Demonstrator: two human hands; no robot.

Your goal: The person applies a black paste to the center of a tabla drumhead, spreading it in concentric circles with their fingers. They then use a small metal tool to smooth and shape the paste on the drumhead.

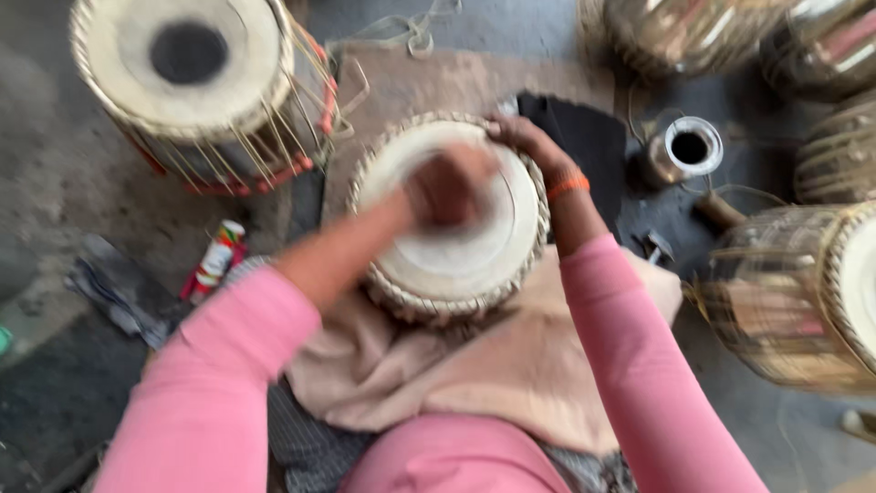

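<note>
A small drum [456,265] with a pale skin and braided rim rests on a beige cloth [474,374] in my lap. My left hand [449,187] is closed in a fist and pressed on the middle of the drum skin; it is blurred, and whether something is inside the fist cannot be told. My right hand [522,137] grips the far rim of the drum, with an orange band on the wrist. Both arms wear pink sleeves.
Another drum [196,82] with a black centre spot and red-trimmed lacing stands at the top left. A laced drum [794,292] lies at the right, more metal drum bodies [693,32] at the top right. A small metal pot [686,149] and a red-and-white tube [216,258] lie on the floor.
</note>
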